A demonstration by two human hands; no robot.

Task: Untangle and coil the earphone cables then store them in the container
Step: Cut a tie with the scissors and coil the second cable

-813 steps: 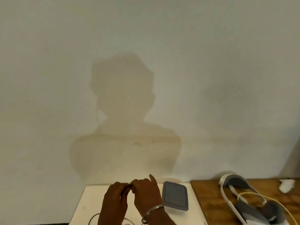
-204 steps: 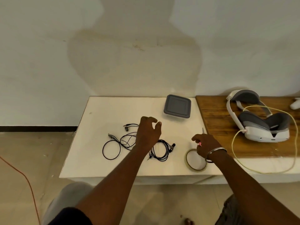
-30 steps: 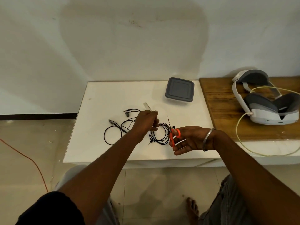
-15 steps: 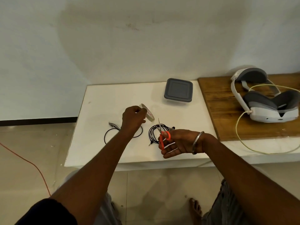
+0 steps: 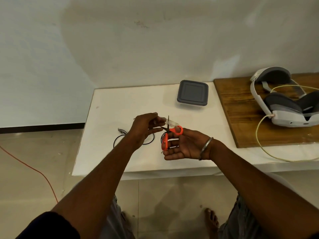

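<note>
Black earphone cables [image 5: 119,138] lie in loops on the white table [image 5: 120,104], partly hidden behind my hands. My left hand [image 5: 145,128] pinches a piece of clear tape [image 5: 172,122] above them. My right hand [image 5: 186,145] holds orange-handled scissors [image 5: 172,133] with fingers through the loops. The blades stand apart at the tape, just right of my left fingers. The grey lidded container [image 5: 192,93] sits shut at the back of the table.
A white and grey headset [image 5: 283,104] with a pale yellow cable [image 5: 260,135] rests on a wooden board [image 5: 238,109] at the right. An orange cord [image 5: 34,169] runs across the floor at the left. My feet are below the table's front edge.
My left hand has moved right with the tape, up to the scissors. My right hand has lifted the scissors so the blades meet the tape.
</note>
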